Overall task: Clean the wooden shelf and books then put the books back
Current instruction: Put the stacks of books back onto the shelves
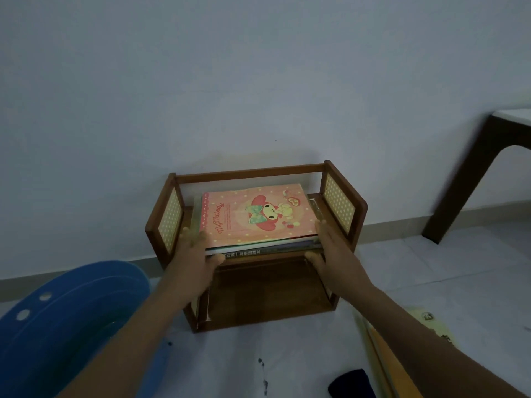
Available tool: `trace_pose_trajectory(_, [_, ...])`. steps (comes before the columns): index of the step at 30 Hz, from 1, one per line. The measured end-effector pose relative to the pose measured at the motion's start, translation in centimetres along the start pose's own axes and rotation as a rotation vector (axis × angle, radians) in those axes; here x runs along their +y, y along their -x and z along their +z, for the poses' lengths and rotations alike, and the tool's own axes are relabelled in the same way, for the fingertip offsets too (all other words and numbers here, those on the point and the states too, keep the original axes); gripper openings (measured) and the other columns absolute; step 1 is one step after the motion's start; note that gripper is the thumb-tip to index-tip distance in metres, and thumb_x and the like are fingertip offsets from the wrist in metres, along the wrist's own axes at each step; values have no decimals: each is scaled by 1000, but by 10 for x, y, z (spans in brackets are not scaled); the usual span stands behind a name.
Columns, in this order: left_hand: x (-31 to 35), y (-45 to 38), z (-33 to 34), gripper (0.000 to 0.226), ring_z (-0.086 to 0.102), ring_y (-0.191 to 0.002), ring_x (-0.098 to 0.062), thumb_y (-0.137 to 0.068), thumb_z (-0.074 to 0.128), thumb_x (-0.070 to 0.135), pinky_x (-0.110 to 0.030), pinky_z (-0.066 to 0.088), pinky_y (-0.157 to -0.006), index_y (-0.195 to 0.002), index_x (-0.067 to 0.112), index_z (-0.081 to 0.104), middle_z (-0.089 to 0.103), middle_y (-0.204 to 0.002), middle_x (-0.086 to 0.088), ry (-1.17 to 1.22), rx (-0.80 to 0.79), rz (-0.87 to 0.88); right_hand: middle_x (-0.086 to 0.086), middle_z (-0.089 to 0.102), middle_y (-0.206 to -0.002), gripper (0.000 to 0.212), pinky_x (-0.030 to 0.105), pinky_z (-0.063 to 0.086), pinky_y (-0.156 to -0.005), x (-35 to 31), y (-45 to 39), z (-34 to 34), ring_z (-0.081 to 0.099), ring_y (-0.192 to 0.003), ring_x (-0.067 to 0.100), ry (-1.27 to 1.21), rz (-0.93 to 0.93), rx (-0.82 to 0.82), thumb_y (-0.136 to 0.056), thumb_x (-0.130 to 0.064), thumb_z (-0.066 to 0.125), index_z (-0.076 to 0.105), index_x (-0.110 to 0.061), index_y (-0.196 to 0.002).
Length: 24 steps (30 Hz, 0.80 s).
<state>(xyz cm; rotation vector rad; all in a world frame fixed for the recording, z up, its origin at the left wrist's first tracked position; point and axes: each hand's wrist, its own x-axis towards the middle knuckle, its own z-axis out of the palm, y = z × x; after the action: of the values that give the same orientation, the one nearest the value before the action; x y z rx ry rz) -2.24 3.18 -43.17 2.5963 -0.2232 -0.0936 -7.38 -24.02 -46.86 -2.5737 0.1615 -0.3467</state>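
**Head view: both hands on a book stack lying on the wooden shelf**

Head camera looks down at a pale floor (287, 354) against a plain wall (230, 81). At far left a blue plastic stool or basin (71, 317), with round holes in its rim, stands on the floor just beside the shelf; which of the two it is cannot be told.

Next comes the left hand (195, 254). Its fingers lie fairly straight along the left edge of the stack of books (258, 242), with the thumb at the lower front corner. It touches the stack, but whether it truly grips is unclear.

In the middle stands the wooden shelf (250, 172), a small brown two-level rack set against the wall, with yellow dotted side panels. The stack lies flat on its upper level, between the two panels. On top is a pink cartoon notebook (258, 215); thinner books show under it by their front edges. The lower level beneath is in shadow.

The right hand (330, 251) presses the right edge of the stack with straight fingers, thumb low at the front.

Further right, yellow books or folders (385, 363) lie on the floor near the right forearm, and a dark cloth-like thing (352, 383) sits at the bottom edge. At far right a dark bench leg (471, 179) stands well apart from the shelf.
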Motion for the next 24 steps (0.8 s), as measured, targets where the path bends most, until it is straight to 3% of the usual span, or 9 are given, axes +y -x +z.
trace_pose_trajectory(3, [46,49,32,70,1,-149,-20,-97,42,43,-38,19,-116,-154,22,6,-11,-162,4,-1,214,108,2,14,-162,68,41,40,-111,21,43,3,27,-145,21,80,-112,13,-98,-31,51,13,-24,-154])
trace_pose_trajectory(6, [89,81,95,70,-9,-148,-10,-99,37,44,-28,9,-117,-154,21,0,-17,-160,11,73,29,240,10,27,-158,64,44,39,-112,84,89,2,31,-143,23,179,-120,-24,-95,-32,50,23,-16,-151])
trace_pose_trajectory(9, [118,86,173,67,-15,-147,-10,-102,35,39,-29,10,-121,-154,17,-1,-17,-161,7,70,-242,257,6,8,-163,66,43,17,-122,159,123,-9,9,-150,19,260,125,-168,-99,-37,37,10,-14,-154])
trace_pose_trajectory(11, [132,81,216,67,-12,-148,-13,-102,35,36,-32,14,-121,-154,14,0,-14,-162,2,26,-342,241,5,5,-163,65,37,9,-123,196,133,-16,6,-151,18,307,232,-185,-102,-35,36,5,-12,-154])
trace_pose_trajectory(16, [166,68,306,67,-2,-150,-20,-101,34,34,-38,15,-120,-154,8,3,-8,-162,-6,-35,-495,211,7,10,-163,64,37,14,-119,255,148,-24,11,-150,21,243,470,-191,-101,-28,39,8,-13,-155])
trace_pose_trajectory(18, [170,61,336,68,2,-150,-22,-96,38,31,-43,22,-119,-153,6,10,-2,-163,-7,-62,-554,164,8,13,-162,64,40,18,-119,271,152,-17,15,-149,23,211,527,-198,-100,-31,39,11,-13,-154])
trace_pose_trajectory(20, [175,56,360,71,20,-144,-28,-86,43,33,-46,36,-110,-148,4,25,17,-158,-12,-41,-588,74,12,17,-160,64,43,25,-117,286,160,-10,21,-146,27,175,594,-207,-100,-35,40,13,-13,-153])
trace_pose_trajectory(22, [181,56,375,74,37,-132,-31,-85,51,29,-42,44,-101,-147,3,21,30,-147,-16,65,-565,-88,17,28,-152,62,47,35,-110,299,167,-5,33,-138,33,127,703,-208,-98,-39,42,21,-11,-149])
trace_pose_trajectory(24, [187,57,385,81,40,-129,-34,-84,60,24,-42,45,-97,-148,6,14,34,-143,-18,226,-505,-303,19,42,-137,60,47,45,-100,311,174,-2,48,-122,35,79,844,-212,-95,-44,49,33,-9,-140])
